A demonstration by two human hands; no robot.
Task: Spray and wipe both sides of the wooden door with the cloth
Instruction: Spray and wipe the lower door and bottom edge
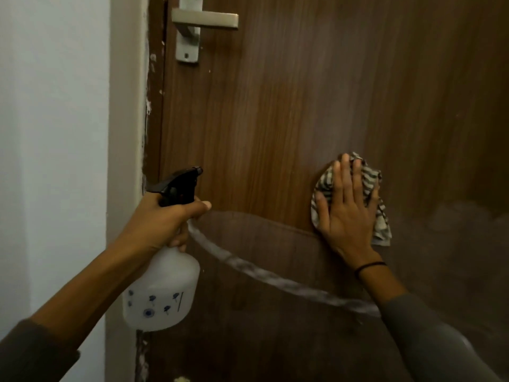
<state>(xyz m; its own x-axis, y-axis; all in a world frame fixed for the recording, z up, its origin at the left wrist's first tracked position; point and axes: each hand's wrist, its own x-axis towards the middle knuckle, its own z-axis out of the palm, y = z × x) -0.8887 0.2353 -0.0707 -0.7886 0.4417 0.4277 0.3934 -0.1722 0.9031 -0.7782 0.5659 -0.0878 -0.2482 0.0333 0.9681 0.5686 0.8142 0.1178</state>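
Observation:
The brown wooden door point(289, 106) fills the view, shut against its frame on the left. My right hand point(348, 208) lies flat on a striped grey-and-white cloth point(370, 186), pressing it to the door at mid height. My left hand point(170, 219) grips the neck of a white spray bottle point(162, 293) with a black trigger head point(180, 187), its nozzle pointing at the door. A pale curved streak point(264, 274) arcs across the darker lower panel, below both hands.
A silver lever handle point(205, 20) on its plate sits at the top left of the door. The chipped door frame point(150, 106) and a white wall point(55, 133) stand to the left.

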